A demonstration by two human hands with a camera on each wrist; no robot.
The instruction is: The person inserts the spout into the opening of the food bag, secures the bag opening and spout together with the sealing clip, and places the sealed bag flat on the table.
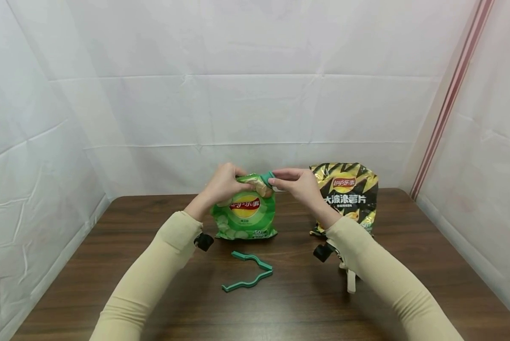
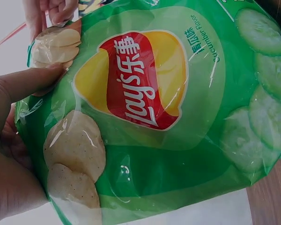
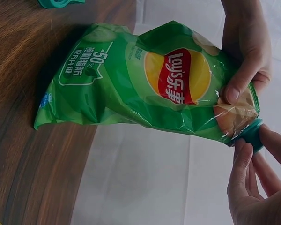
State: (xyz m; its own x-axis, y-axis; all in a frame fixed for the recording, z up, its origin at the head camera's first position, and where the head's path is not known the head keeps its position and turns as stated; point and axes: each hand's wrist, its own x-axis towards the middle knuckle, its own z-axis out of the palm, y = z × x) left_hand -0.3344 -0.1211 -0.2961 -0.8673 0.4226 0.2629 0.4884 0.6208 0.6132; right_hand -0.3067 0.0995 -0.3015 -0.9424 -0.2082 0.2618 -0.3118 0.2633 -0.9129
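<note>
A green Lay's chip bag [image 1: 246, 220] stands on the table in the head view. My left hand [image 1: 223, 183] grips its top, the thumb pressing on the front below the rim. At the bag's upper right corner, my right hand [image 1: 299, 185] pinches a small round teal piece [image 1: 266, 178] between thumb and fingers. In the right wrist view this piece [image 3: 254, 134] looks like a cap and sits against the bag's corner; how it joins the bag is hidden by the fingers. The left wrist view shows the bag's front [image 2: 201, 93] close up.
On the table in front of the bag lies a long teal bag clip [image 1: 255, 270], spread into a V. A black and yellow chip bag [image 1: 350, 199] stands at the right, partly behind my right arm. A pale stick-like object [image 1: 350, 282] lies beside my right sleeve.
</note>
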